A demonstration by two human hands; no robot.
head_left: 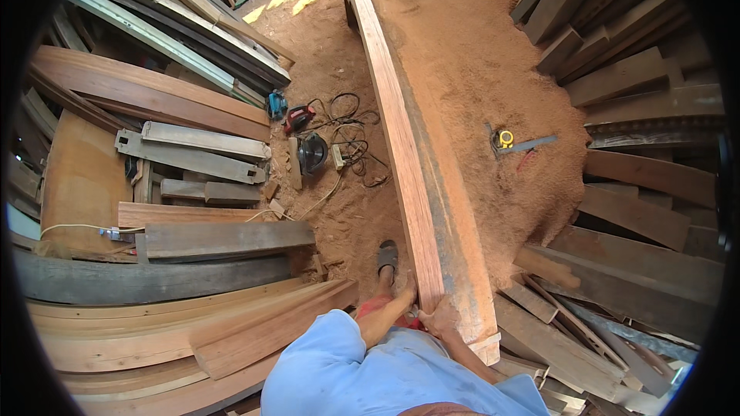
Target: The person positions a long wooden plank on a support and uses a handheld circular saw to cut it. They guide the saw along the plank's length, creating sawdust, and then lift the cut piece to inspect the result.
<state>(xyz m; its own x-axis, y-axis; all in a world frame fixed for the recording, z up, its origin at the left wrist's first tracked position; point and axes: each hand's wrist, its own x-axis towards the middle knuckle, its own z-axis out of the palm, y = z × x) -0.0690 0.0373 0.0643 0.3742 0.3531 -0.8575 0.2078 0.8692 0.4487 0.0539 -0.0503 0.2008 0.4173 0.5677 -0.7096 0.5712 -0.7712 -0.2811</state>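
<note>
A long, reddish wooden beam (397,139) runs away from me, lying along a wider, sawdust-covered plank (472,281). At its near end, my left hand (408,291) is closed on the left edge, with most of the fingers hidden. My right hand (440,316) grips the end of the same beam, its fingers bent around the end face. Beyond the hands the beam stretches to the top of the view, where a dark support shows beneath it.
Left of the beam, a black power tool (311,154), a red power tool (298,118) and a teal power tool (276,105) lie among tangled cords (356,142). A yellow tape measure (505,139) and a metal square (534,142) rest on sawdust at right. Stacked timber (231,239) lines both sides.
</note>
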